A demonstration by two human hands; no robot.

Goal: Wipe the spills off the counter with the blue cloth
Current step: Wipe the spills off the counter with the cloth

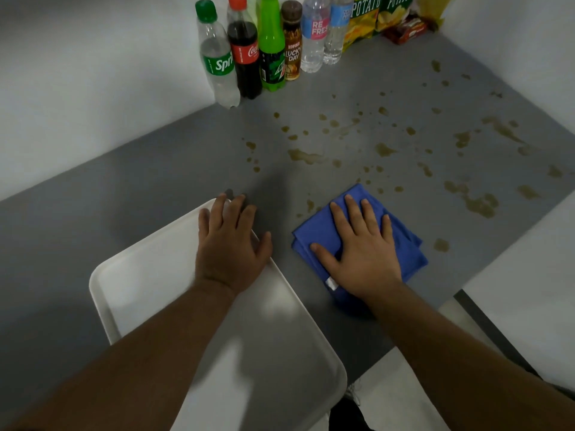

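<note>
Showing two hands [231, 244] [362, 247], one blue cloth [410, 256], six bottles [272, 48].

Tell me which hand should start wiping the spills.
Right. The right hand lies flat on the cloth, with spills just ahead and beside it. The left hand rests on the tray, off the cloth.

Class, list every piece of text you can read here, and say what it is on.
"Spri": green-capped clear bottle
"Coca": cola bottle
"KOPIKO LUCKY DAY": brown bottle
"RE FRE": water bottle
"POTATO": both yellow bags
Unreadable: green bottle, blue-labelled bottle, red packet.
</note>
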